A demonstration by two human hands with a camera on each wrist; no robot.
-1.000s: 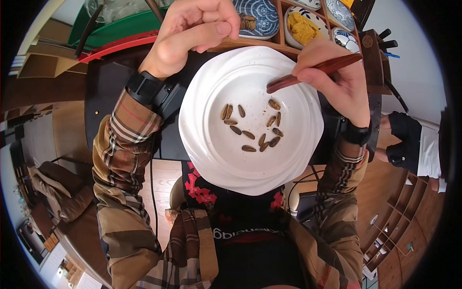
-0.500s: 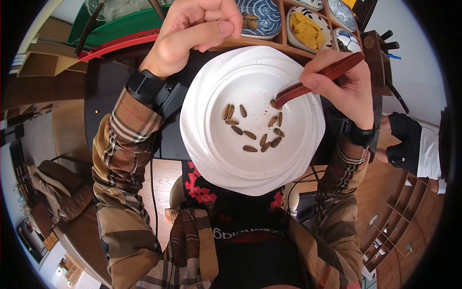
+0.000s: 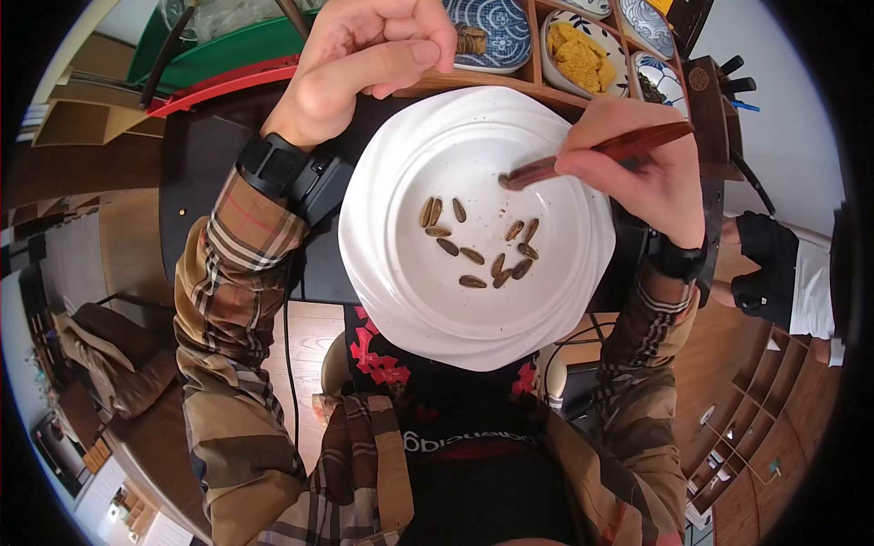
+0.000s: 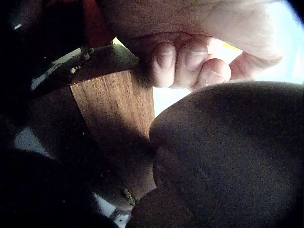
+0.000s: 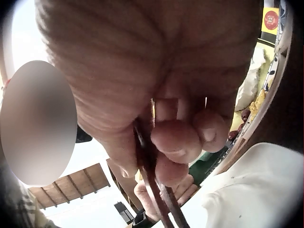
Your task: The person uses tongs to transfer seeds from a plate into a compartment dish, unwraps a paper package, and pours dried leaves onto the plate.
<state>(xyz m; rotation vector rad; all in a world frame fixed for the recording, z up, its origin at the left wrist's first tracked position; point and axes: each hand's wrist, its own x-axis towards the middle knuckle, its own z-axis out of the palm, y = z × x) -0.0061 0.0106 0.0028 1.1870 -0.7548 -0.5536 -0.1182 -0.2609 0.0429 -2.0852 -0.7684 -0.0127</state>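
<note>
In the head view my right hand (image 3: 637,164) grips dark red wooden tweezers (image 3: 601,155) over a wide white bowl (image 3: 373,264). A sunflower seed (image 3: 504,181) shows at the tips of the tweezers, above the bowl's floor. Several striped sunflower seeds (image 3: 470,256) lie scattered on that floor. Seen from the right wrist, both prongs (image 5: 159,202) run down between thumb and fingers. My left hand (image 3: 369,59) hovers beyond the bowl's far left rim, fingers loosely curled around nothing visible. Beside its fingertips is a blue patterned dish (image 3: 501,32) with a small pile of seeds (image 3: 471,40).
A divided wooden tray (image 3: 537,94) runs along the back, holding a dish of yellow food (image 3: 578,59) and other small dishes. At the back left stands a green bin (image 3: 228,59) with a red edge. Another person (image 3: 783,273) is at the far right.
My right hand lowered the tweezers to the uppermost seed on the right, and their tips then moved left with a seed. The left hand has stayed put.
</note>
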